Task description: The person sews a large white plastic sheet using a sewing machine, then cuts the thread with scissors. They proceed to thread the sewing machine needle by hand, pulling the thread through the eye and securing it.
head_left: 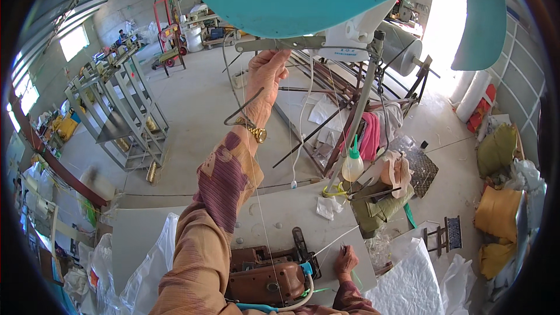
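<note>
- Thread (256, 198) runs from the raised left hand (265, 79), pinched at 12 o'clock by the thread stand (280, 44), down to the sewing machine (265, 277).
- Right hand (345, 259) at 5 o'clock pinches a white strand.
- Threading looks partly done; needle end unseen.

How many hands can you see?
2. The left hand is raised high, fingers at the metal thread stand. The right hand rests low on the table, beside the sewing machine.

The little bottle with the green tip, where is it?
In the head view, the bottle stands right of centre, beside the metal pole, above the sewing machine.
</note>
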Motion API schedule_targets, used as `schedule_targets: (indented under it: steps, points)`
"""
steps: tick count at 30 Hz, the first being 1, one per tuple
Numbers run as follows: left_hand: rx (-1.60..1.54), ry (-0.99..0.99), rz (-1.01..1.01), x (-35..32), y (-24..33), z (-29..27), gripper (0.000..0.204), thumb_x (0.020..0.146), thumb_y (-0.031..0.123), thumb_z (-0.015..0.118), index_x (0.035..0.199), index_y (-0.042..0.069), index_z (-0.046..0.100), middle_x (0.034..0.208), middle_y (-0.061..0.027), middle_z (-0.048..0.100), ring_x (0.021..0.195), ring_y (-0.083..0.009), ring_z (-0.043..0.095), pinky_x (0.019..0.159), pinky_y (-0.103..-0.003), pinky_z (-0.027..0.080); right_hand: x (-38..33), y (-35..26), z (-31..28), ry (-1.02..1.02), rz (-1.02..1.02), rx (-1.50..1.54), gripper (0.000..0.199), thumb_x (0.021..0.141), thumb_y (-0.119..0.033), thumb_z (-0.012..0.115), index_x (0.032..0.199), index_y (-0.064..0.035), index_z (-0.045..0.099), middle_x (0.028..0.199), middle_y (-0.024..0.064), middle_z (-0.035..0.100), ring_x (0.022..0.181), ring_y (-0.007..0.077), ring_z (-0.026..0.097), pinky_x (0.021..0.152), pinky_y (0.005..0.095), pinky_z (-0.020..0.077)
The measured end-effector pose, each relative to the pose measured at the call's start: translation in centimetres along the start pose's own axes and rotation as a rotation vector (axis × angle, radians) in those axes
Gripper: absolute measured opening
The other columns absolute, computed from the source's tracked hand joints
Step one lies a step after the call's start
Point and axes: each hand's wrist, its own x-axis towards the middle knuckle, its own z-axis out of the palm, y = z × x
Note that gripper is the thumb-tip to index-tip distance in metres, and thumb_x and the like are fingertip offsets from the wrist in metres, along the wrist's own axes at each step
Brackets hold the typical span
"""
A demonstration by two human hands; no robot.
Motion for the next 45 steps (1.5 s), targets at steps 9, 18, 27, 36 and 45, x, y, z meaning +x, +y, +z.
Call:
schedule_targets:
  steps: [9, 18, 27, 36, 45]
  points:
    - [0.055, -0.026, -0.007, 0.1, -0.1, 0.4, 0.007, 0.081, 0.011, 0.076, 0.077, 0.009, 0.071, 0.057, 0.0090, 0.049, 0.048, -0.0033, 0.032, 0.051, -0.024, 0.032, 0.2, -0.2, -0.4, 0.007, -0.001, 0.011, 0.013, 0.083, -0.018, 0.061, 0.084, -0.0075, 0.054, 0.076, 0.0135, 0.060, 0.071, 0.0363, 0.060, 0.061, 0.0453, 0.0436]
    - [0.076, -0.010, -0.020, -0.3, -0.1, 0.5, 0.005, 0.086, 0.010, 0.071, 0.090, 0.007, 0.071, 0.060, 0.0109, 0.043, 0.051, -0.0022, 0.028, 0.052, -0.021, 0.029, 0.2, -0.3, -0.6, -0.001, 0.002, 0.016, 0.014, 0.084, -0.019, 0.060, 0.085, -0.0074, 0.054, 0.077, 0.0143, 0.059, 0.072, 0.0374, 0.059, 0.062, 0.0455, 0.0435]
    - [-0.039, -0.031, -0.017, -0.2, -0.5, 0.2, 0.007, 0.085, 0.012, 0.072, 0.088, 0.007, 0.069, 0.057, 0.0094, 0.035, 0.051, -0.0038, 0.027, 0.051, -0.022, 0.027, 0.3, -0.6, -0.7, -0.009, 0.028, 0.046, 0.012, 0.084, -0.018, 0.059, 0.084, -0.0065, 0.054, 0.077, 0.0143, 0.059, 0.072, 0.0370, 0.059, 0.062, 0.0450, 0.0435]
    - [-0.168, -0.064, -0.056, 0.1, -0.1, 1.1, 0.016, 0.084, 0.009, 0.072, 0.074, 0.011, 0.061, 0.057, 0.0085, 0.032, 0.051, -0.0046, 0.029, 0.049, -0.022, 0.027, 0.2, -0.3, -0.5, -0.020, 0.043, 0.045, 0.012, 0.082, -0.017, 0.060, 0.084, -0.0065, 0.055, 0.078, 0.0143, 0.059, 0.074, 0.0365, 0.059, 0.064, 0.0445, 0.0435]
    - [-0.139, -0.068, -0.056, 0.1, 0.2, 1.2, 0.022, 0.088, 0.009, 0.068, 0.071, 0.013, 0.055, 0.057, 0.0071, 0.031, 0.051, -0.0048, 0.028, 0.049, -0.022, 0.028, 0.3, -0.5, -0.7, -0.001, 0.013, 0.032, 0.013, 0.081, -0.016, 0.060, 0.084, -0.0064, 0.054, 0.078, 0.0141, 0.058, 0.074, 0.0366, 0.059, 0.064, 0.0446, 0.0430]
